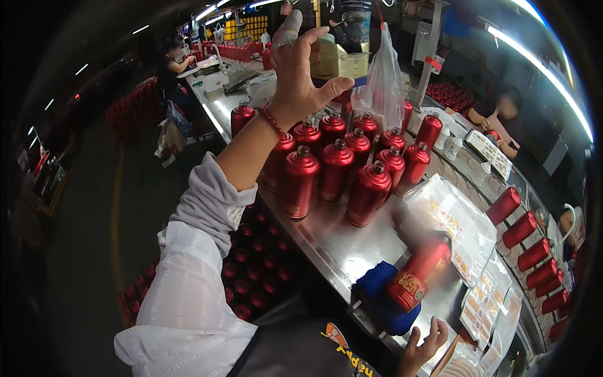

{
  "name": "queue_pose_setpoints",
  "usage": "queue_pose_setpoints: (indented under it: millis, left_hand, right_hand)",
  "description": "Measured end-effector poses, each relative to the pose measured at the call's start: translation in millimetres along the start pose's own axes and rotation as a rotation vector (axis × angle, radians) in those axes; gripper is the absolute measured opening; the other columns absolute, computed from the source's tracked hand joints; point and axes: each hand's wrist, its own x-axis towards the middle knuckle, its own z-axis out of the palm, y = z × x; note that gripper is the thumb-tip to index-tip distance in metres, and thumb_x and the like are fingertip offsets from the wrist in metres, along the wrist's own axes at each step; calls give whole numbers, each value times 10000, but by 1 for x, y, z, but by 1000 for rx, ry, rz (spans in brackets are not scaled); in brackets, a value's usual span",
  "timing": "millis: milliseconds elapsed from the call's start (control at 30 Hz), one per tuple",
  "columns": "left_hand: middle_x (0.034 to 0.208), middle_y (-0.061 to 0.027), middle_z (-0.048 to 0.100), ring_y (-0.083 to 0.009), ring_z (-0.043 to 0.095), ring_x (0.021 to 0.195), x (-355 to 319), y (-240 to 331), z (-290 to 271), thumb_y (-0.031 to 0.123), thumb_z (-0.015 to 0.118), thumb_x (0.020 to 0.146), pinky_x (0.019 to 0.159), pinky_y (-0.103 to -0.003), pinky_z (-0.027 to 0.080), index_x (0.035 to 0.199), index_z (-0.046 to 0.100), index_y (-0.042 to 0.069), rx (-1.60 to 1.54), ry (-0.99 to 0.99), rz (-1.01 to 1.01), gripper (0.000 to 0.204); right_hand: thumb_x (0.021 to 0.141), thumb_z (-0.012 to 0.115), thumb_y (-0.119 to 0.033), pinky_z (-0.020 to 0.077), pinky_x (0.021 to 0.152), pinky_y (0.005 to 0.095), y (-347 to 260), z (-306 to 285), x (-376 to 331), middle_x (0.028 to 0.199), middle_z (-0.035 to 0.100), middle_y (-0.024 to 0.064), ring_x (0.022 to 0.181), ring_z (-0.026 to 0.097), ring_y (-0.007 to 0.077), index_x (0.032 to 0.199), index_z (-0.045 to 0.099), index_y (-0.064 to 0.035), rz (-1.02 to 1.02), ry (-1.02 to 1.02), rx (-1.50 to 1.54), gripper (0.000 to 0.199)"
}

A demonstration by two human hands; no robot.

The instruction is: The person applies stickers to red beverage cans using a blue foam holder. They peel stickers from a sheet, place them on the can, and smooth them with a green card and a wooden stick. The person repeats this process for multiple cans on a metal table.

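Note:
My left hand (300, 72) is raised high over a cluster of upright red metal bottles (336, 166) on a steel table (339, 248). Its fingers are spread and it holds nothing; one fingertip is wrapped in tape, and a red bead bracelet sits at the wrist. Closer to me a red bottle with gold print (418, 273) lies tilted and blurred on a blue pad (380, 292). My right hand (427, 342) is at the table's near edge just below that bottle, fingers loosely curled and apart, touching no bottle.
Clear sleeves and label sheets (461, 229) lie right of the bottles. Red bottles on their sides (531, 248) run along a conveyor at the right. A plastic bag (383, 78) hangs behind the cluster. Below the table a crate of red bottles (254, 267) stands. Other people work at the back left and right.

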Motion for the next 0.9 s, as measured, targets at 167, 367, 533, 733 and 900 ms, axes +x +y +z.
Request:
queue_pose_setpoints:
  millis: [167,367,533,733,900]
  left_hand:
    - [1301,-125,495,-290,424,1206,-13,-50,-8,606,770,813,1082,-434,294,1443,459,90,90,34,-10,871]
    - [1274,-131,540,-299,458,1207,-26,-93,-17,605,758,820,1073,-453,290,1413,489,89,124,102,4,831]
    - [1198,-165,547,-351,361,1272,-37,-120,-23,677,735,782,1104,-516,180,1397,516,175,82,103,-76,824]
    - [1179,-171,565,-346,399,1242,-52,-136,-26,648,747,782,1088,-509,206,1378,540,181,134,186,-73,785]
    - [1378,-182,472,-357,406,1296,-58,-143,-41,601,729,837,1121,-500,229,1413,489,91,139,68,-50,806]
  right_hand:
    - [923,658,-100,395,1053,493,-10,-6,-1,1287,560,213,1214,510,390,1286,632,-11,-25,-5,-111,375]
    - [897,620,-53,408,1018,519,3,5,-2,1233,581,235,1164,529,409,1236,656,1,-111,-8,-193,345]
    - [864,611,-2,418,1009,522,0,9,0,1235,576,245,1173,524,418,1201,660,0,-152,-32,-241,341]
    - [867,610,-13,433,1018,520,12,9,-3,1282,546,258,1198,514,427,1204,658,8,-167,-90,-277,340]
    - [867,608,-31,417,1037,523,16,8,-4,1292,539,264,1211,506,430,1207,659,13,-149,-128,-315,347]
